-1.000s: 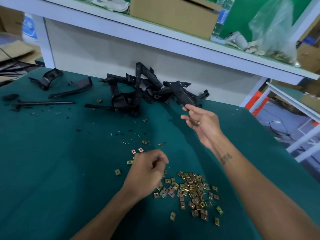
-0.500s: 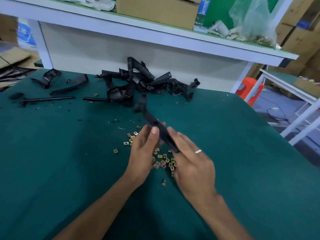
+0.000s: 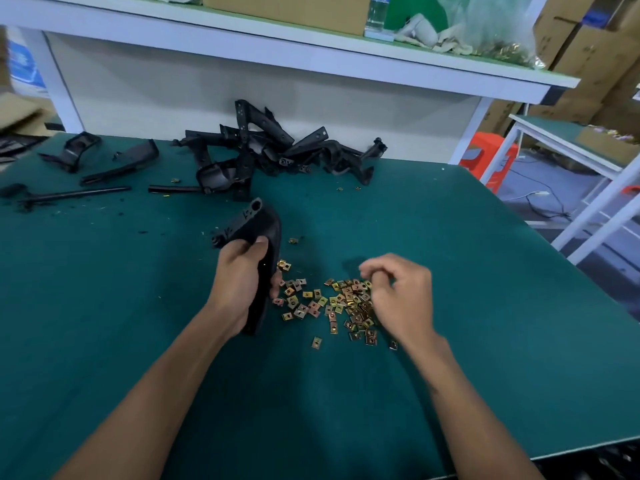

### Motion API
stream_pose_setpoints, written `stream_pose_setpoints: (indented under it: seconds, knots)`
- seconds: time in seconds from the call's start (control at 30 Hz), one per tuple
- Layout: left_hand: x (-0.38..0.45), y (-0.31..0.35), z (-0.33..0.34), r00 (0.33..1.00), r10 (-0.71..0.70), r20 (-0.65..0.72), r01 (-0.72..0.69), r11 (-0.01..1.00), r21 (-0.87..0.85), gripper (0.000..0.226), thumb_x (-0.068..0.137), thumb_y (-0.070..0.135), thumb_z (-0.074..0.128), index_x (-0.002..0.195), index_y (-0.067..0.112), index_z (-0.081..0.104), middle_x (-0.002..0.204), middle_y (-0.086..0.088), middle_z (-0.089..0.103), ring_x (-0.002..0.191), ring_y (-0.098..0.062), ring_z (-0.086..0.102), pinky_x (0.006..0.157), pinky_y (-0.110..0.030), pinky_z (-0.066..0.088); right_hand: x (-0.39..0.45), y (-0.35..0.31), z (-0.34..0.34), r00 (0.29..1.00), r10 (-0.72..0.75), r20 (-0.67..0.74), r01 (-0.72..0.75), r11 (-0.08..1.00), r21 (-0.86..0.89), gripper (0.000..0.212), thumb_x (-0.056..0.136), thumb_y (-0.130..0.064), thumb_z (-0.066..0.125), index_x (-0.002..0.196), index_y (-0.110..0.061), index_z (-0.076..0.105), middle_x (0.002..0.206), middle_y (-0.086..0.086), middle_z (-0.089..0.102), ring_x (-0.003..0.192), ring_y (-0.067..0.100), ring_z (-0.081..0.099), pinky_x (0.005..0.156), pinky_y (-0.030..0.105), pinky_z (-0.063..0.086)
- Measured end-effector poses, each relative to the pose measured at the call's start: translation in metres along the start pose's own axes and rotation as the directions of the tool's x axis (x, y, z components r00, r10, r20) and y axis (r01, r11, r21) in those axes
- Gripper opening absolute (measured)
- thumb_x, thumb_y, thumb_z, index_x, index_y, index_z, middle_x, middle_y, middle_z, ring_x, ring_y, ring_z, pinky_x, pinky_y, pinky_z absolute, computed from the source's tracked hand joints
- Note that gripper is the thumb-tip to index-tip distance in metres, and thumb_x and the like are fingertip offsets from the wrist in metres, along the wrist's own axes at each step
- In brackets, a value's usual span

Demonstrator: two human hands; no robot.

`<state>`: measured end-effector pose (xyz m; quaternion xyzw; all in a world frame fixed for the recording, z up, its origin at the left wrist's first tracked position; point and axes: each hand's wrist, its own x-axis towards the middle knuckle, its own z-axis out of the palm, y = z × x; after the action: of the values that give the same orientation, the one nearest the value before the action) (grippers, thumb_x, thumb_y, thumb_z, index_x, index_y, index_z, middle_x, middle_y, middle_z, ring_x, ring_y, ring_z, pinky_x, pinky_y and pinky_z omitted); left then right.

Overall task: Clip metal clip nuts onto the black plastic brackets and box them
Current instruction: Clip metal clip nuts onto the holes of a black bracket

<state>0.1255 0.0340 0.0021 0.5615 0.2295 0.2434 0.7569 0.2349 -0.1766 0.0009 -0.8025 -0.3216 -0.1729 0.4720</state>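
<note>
My left hand [image 3: 240, 289] grips a long black plastic bracket [image 3: 258, 223] around its middle, holding it just above the green table [image 3: 104, 323] with its ringed end pointing away from me. To its right lies a loose pile of gold metal clip nuts [image 3: 311, 306]. My right hand [image 3: 403, 299] hovers over the right side of that pile with its fingers curled downward. Whether a clip nut sits between its fingertips is hidden. A heap of black brackets [image 3: 273, 150] lies at the back of the table.
Several separate black parts [image 3: 121, 164] and a thin black rod [image 3: 72, 195] lie at the back left. A white shelf [image 3: 311, 60] overhangs the far edge, carrying a cardboard box [image 3: 287, 8] and plastic bags. An orange stool [image 3: 488, 161] stands beyond the right edge.
My right hand let go of the bracket and moved right, over the clip nuts. The bracket is now in my left hand alone, turned more upright.
</note>
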Motion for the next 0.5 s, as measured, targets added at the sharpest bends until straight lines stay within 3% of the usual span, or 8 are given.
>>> stream_pose_setpoints:
  seconds: [0.1,0.23,0.37,0.5]
  knots:
    - [0.000,-0.002,-0.003,0.974,0.146,0.174,-0.204,0.900,0.385,0.056,0.098,0.057,0.055,0.073,0.008,0.051,0.050,-0.004,0.054,0.041,-0.024,0.051,0.042,-0.033,0.042,0.027,0.019,-0.008,0.973,0.199,0.114,-0.190,0.978,-0.089,0.027,0.089,-0.003,0.065,0.090,-0.025,0.080,0.091,-0.019,0.074,0.090,-0.002,0.068,0.087,0.029,0.058]
    - [-0.003,-0.010,-0.001,0.943,0.257,0.210,-0.313,0.483,0.817,0.061,0.072,0.088,0.051,0.074,0.029,0.067,0.059,0.013,0.062,0.053,-0.004,0.057,0.050,-0.026,0.044,0.029,0.039,-0.020,0.874,0.310,0.374,-0.240,0.945,-0.222,0.026,0.087,-0.009,0.076,0.101,-0.031,0.077,0.099,-0.018,0.069,0.095,-0.004,0.061,0.091,0.023,0.051]
    - [-0.006,-0.019,0.007,0.902,0.329,0.279,-0.352,0.186,0.917,0.077,0.075,0.096,0.027,0.079,0.027,0.061,0.063,0.017,0.050,0.061,-0.017,0.056,0.058,-0.032,0.042,0.020,0.046,-0.023,0.849,0.279,0.449,-0.183,0.952,-0.246,0.023,0.090,-0.020,0.078,0.110,-0.031,0.077,0.101,-0.018,0.064,0.096,-0.002,0.057,0.081,0.018,0.041]
    - [-0.010,-0.024,0.010,0.869,0.372,0.326,-0.367,0.042,0.929,0.081,0.080,0.095,0.014,0.069,0.023,0.050,0.058,0.008,0.049,0.055,-0.024,0.054,0.056,-0.033,0.039,0.019,0.045,-0.021,0.860,0.260,0.440,-0.181,0.960,-0.214,0.013,0.090,-0.021,0.078,0.097,-0.032,0.078,0.097,-0.017,0.061,0.087,-0.005,0.054,0.072,0.020,0.038]
